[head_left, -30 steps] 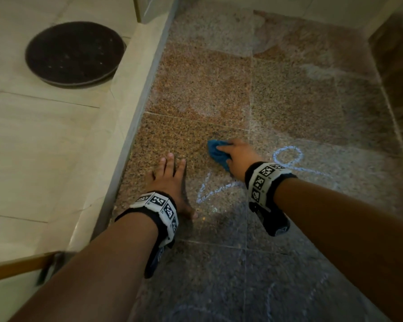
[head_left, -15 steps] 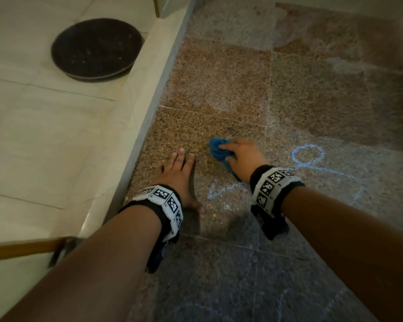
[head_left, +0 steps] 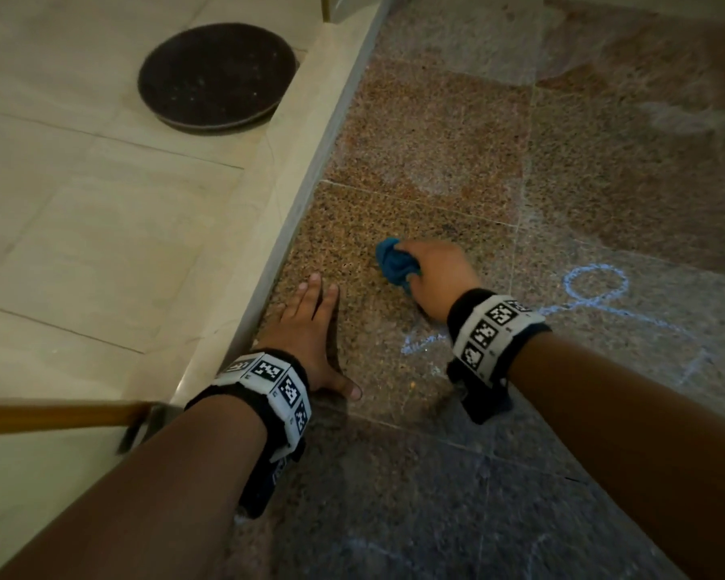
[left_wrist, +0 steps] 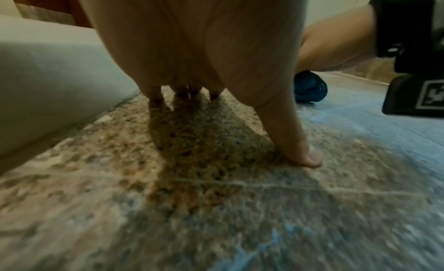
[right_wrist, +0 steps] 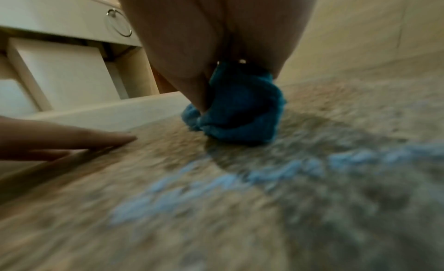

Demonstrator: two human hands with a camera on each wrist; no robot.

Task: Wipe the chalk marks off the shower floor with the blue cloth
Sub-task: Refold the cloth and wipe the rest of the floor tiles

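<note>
Both bare forearms reached forward and down, each with a black wristband carrying white square-patterned markers. The left hand (head_left: 310, 328) lay flat, palm down, on the speckled granite shower floor (head_left: 436, 140), with its fingers (head_left: 314, 286) straight and close together and the thumb spread out to the right. The right hand (head_left: 440, 278) was ahead of it and to the right, with its fingers curled around a crumpled blue cloth (head_left: 394, 265) and pressing it down.
</note>
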